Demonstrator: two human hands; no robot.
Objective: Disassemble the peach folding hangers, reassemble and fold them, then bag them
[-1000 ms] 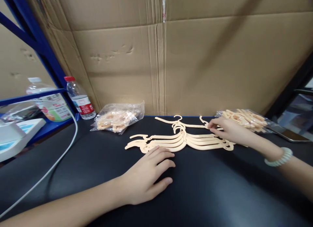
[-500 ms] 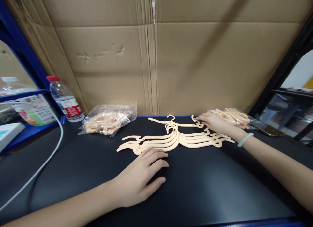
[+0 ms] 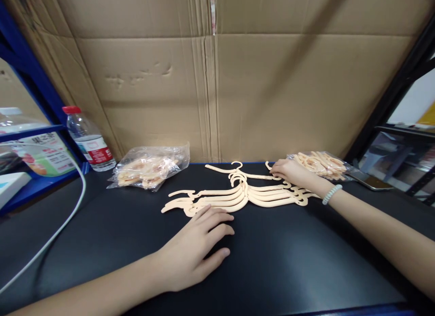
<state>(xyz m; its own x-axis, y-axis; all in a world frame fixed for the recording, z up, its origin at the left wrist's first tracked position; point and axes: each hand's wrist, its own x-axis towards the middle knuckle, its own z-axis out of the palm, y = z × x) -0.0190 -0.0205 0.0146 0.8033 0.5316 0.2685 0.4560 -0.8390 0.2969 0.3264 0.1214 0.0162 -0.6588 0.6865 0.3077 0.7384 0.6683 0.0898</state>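
Several cream plastic clothes hangers (image 3: 217, 201) lie overlapped in a row on the black table (image 3: 272, 257), their hooks bunched in the middle. Behind them lies another cream hanger (image 3: 253, 176), its hook pointing to the back. My right hand (image 3: 292, 172) reaches over the right end of this far hanger, fingers curled down and closed on it; the fingers partly hide that end. A small hooked piece (image 3: 268, 165) shows by the fingertips. My left hand (image 3: 204, 243) rests at the front edge of the row, fingers spread, holding nothing.
Clear bags of cream hanger parts lie back left (image 3: 146, 168) and back right (image 3: 321, 164). A phone (image 3: 372, 181) lies beside the right bag. A red-capped bottle (image 3: 90, 141) and a white cable (image 3: 76, 209) are left. Cardboard (image 3: 152, 94) closes off the back.
My right hand has shifted slightly left and its fingers have curled further over the far hanger's right end. My left hand and the row of hangers have stayed put.
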